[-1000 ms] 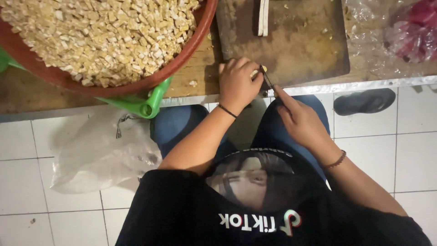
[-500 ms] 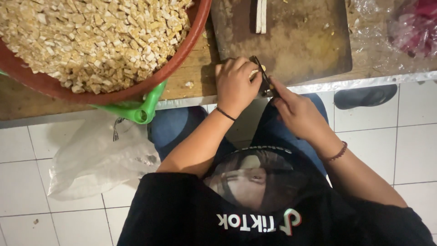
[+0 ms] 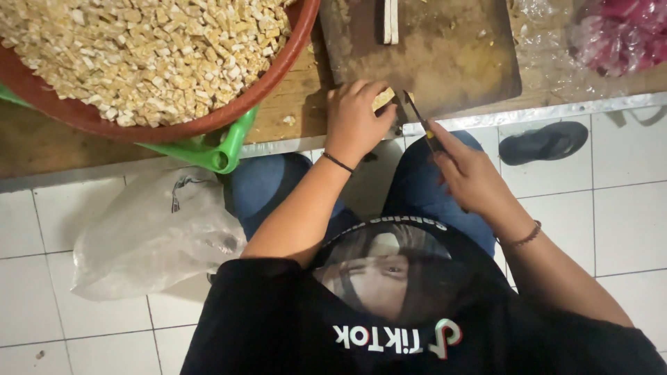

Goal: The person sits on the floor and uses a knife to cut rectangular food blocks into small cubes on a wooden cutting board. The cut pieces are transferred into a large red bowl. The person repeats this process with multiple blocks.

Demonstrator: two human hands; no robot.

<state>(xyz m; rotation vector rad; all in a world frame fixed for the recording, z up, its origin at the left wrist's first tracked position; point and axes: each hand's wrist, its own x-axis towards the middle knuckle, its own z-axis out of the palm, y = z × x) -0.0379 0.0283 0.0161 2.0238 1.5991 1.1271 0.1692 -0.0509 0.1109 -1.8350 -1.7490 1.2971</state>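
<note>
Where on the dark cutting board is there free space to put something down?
The middle and right of the dark wooden cutting board are bare, between the pale strips at its top edge and the knife. The near-left corner is crowded by the left hand holding a pale piece.

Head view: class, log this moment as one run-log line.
left hand: holds pale block on cutting board | right hand: grips knife | basin: diced pieces

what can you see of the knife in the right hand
The knife has a thin dark blade and a small yellowish patch near the handle. The right hand grips the handle, hiding most of it. The blade tilts up and away, tip over the near edge of the dark wooden cutting board, close to the pale piece under the left hand.
</note>
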